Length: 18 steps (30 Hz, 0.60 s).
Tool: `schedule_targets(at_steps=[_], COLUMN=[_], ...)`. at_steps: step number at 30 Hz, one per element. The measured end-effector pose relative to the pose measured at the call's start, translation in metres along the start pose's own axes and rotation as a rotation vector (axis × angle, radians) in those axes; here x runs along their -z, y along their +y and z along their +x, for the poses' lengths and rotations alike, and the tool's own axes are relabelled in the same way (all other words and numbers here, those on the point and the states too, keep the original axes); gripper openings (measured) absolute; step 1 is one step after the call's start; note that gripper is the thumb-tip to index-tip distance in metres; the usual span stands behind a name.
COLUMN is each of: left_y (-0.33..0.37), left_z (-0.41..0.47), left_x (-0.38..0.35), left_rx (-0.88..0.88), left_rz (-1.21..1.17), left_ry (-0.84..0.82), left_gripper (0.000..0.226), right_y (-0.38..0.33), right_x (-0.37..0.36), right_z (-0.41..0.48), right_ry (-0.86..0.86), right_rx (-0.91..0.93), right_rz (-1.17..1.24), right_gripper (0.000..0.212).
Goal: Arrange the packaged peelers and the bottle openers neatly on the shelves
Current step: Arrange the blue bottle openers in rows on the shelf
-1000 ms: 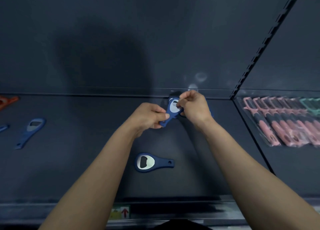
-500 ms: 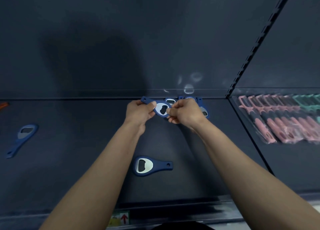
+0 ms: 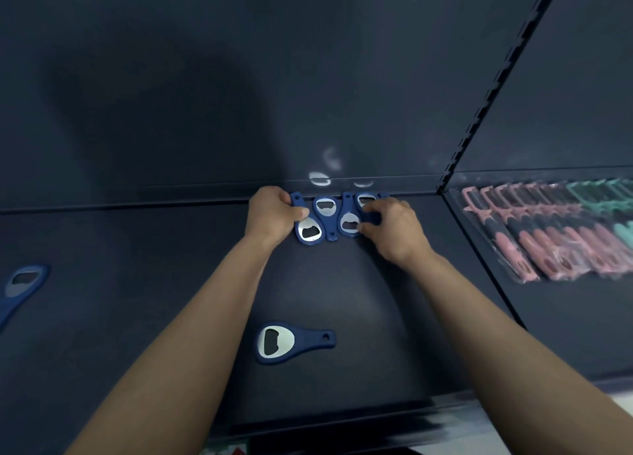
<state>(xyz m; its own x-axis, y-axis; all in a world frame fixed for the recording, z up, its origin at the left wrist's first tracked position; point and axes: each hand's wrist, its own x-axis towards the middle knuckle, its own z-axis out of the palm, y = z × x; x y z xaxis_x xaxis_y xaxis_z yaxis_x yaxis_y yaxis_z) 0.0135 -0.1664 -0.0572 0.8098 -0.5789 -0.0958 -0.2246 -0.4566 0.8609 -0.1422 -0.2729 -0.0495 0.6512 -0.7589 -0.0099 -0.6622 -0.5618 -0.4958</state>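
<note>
Bottle openers (image 3: 337, 215) lie in a short blue row at the far edge of the shelf (image 3: 137, 300), hard against the back panel, side by side and turned head-to-handle in alternation. That part looks nearly settled, though I judge the task only partly done: one loose opener (image 3: 287, 341) lies flat on its own on the near middle of the shelf, and another opener (image 3: 22, 281) sits far off to the left, both well apart from the row. The packaged peelers (image 3: 548, 235), pink ones with a few teal beyond, overlap in a tidy rank in the right bay and seem finished. The left hand (image 3: 272, 216) is curled, with thumb and fingers gripping the handle of the leftmost opener (image 3: 309, 230), which is tilted slightly as it joins the row. The right hand (image 3: 397, 230) is also curled rather than spread: its fingers pinch the rightmost opener (image 3: 366, 201), hiding its handle, while the thumb touches the head just beside it.
</note>
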Motion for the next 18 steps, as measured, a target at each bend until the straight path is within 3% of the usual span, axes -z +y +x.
schedule_targets(at_steps=[10,14,18], left_y=[0.003,0.001,0.002], left_z=[-0.004,-0.010,-0.018], left_x=[-0.005,-0.001,0.012], left_rx=[-0.094,-0.134,-0.202], left_rz=[0.109,0.113,0.162], left_ry=[0.013,-0.046,-0.007], left_gripper=[0.008,0.028,0.024], right_y=[0.003,0.000,-0.013], right_x=[-0.001,0.001,0.000], right_z=[0.002,-0.001,-0.008], right_ry=[-0.006,0.020,0.014], right_rx=[0.030,0.041,0.084], right_rz=[-0.014,-0.028,0.023], right_gripper=[0.042,0.042,0.040])
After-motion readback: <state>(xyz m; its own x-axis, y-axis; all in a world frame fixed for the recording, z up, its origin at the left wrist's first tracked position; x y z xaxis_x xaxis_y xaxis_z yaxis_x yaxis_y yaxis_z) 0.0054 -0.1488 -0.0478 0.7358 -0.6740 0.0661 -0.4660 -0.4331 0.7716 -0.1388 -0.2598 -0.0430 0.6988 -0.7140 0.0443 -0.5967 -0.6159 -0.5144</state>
